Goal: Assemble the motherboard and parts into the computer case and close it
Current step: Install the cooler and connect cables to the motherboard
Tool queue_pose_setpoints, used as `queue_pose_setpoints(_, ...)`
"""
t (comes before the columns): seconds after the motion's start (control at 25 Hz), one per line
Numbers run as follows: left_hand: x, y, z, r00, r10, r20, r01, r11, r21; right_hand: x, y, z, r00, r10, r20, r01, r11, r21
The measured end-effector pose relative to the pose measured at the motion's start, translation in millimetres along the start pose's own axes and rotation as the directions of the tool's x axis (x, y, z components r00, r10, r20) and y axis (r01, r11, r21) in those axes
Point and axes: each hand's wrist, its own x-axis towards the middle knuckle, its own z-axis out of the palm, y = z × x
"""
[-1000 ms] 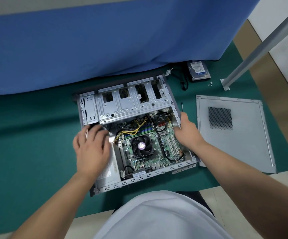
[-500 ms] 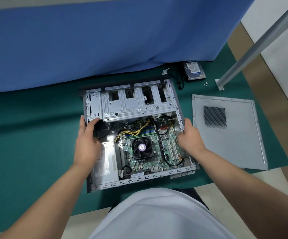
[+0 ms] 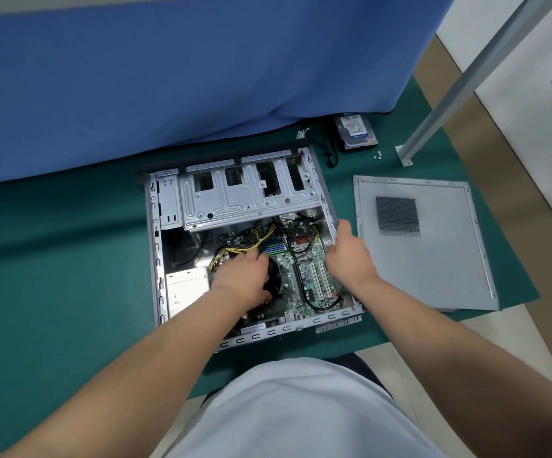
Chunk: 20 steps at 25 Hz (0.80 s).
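The open computer case (image 3: 155, 259) lies flat on a green mat. In it are the green motherboard (image 3: 304, 269), a silver drive cage (image 3: 244, 200) across the far end and a power supply (image 3: 185, 289) at the near left. My left hand (image 3: 241, 279) reaches inside and lies over the black CPU fan (image 3: 276, 279), hiding most of it. Its bent fingertips are at the yellow cables (image 3: 261, 238), and what they hold is hidden. My right hand (image 3: 350, 256) grips the case's right wall, thumb outside and fingers inside.
The grey side panel (image 3: 426, 246) lies flat on the mat just right of the case. A hard drive (image 3: 355, 130), a black cable (image 3: 330, 153) and small screws (image 3: 378, 155) lie beyond the far right corner. A slanted metal leg (image 3: 466, 77) stands at the right, and blue cloth (image 3: 168, 77) hangs behind.
My left hand left the case's left wall and moved right, into the case and over the CPU fan. My right hand stayed on the right wall.
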Motion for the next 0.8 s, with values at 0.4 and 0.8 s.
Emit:
queue_pose_setpoints(0.4,3.2,-0.5,1.2,0.999,0.022,0.047,-0.023,1.000,0.010,0.6,-0.2,3.4,1.000,0.011,-0.027,-0.011,1.000,-0.010)
queue_pose_setpoints(0.8,3.4,-1.8,3.8,0.998,0.029,0.048,-0.027,0.999,-0.042,-0.9,-2.7,2.0,0.999,0.031,-0.024,-0.031,0.999,-0.014)
